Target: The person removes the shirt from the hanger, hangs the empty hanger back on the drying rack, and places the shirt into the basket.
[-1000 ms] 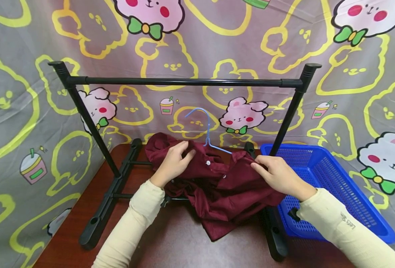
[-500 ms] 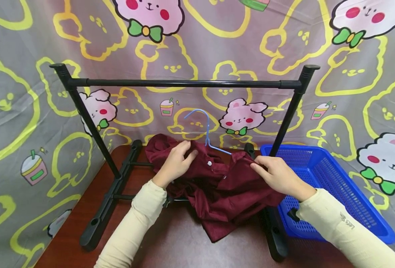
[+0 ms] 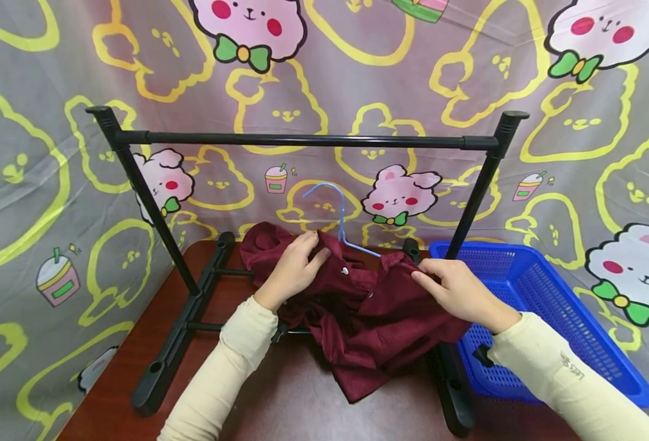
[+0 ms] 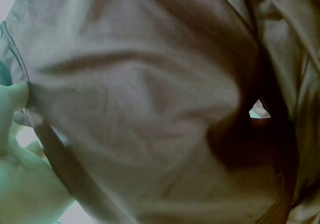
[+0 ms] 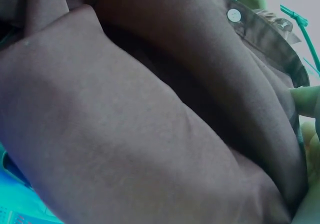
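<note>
A dark red button-up shirt (image 3: 379, 343) hangs bunched between both hands, over the lower bars of a black rack. My left hand (image 3: 294, 272) grips its edge on the left side, thumb and fingers pinching the cloth. On the other side my right hand (image 3: 459, 291) pinches the fabric near the opening. A blue wire hanger (image 3: 342, 214) stands behind, its hook and one sloping arm visible and the rest hidden by the shirt. Brown-looking cloth (image 4: 145, 103) fills the left wrist view. A white button (image 5: 234, 15) shows along the shirt's edge in the right wrist view.
The black rack (image 3: 308, 140) spans above the hands, with its feet (image 3: 161, 367) on the brown wooden table (image 3: 280, 398). A blue plastic basket (image 3: 545, 294) sits at the right, partly under the right forearm. A cartoon-patterned curtain (image 3: 324, 79) hangs behind.
My left hand has shifted slightly to the right with the cloth edge. The right hand and the hanger stay nearly where they were; the head view tilts a little.
</note>
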The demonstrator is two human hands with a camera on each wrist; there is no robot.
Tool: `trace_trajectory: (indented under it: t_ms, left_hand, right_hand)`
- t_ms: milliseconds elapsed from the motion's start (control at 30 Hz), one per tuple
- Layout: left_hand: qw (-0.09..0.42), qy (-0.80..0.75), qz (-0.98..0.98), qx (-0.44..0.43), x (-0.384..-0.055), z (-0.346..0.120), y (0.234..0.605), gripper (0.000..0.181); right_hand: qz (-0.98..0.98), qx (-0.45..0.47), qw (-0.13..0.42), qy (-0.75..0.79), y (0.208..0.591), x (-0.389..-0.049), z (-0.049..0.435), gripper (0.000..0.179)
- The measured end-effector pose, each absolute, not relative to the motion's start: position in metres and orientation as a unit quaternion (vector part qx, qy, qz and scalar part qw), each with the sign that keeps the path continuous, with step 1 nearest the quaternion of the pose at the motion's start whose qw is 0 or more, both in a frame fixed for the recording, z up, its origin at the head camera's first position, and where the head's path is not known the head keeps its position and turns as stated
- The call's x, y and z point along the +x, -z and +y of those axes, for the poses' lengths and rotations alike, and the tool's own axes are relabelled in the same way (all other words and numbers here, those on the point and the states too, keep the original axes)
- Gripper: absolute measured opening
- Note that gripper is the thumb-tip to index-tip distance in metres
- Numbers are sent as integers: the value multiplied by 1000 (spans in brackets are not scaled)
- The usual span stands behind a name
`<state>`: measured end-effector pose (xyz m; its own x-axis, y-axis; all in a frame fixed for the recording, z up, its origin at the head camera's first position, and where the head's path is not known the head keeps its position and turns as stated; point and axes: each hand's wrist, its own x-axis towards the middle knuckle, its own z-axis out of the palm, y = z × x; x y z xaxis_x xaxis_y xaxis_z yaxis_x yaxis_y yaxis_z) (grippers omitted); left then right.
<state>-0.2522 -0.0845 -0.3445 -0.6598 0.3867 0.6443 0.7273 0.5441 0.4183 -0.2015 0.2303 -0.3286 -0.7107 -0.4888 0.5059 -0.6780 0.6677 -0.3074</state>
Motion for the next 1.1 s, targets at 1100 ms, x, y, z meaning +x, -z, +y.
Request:
trace_trajectory:
  t_ms: [1100]
  left_hand:
    - [299, 381, -799, -356, -259, -85, 334, 4]
  right_hand:
    - [-897, 308, 53, -312, 314, -206, 223, 26]
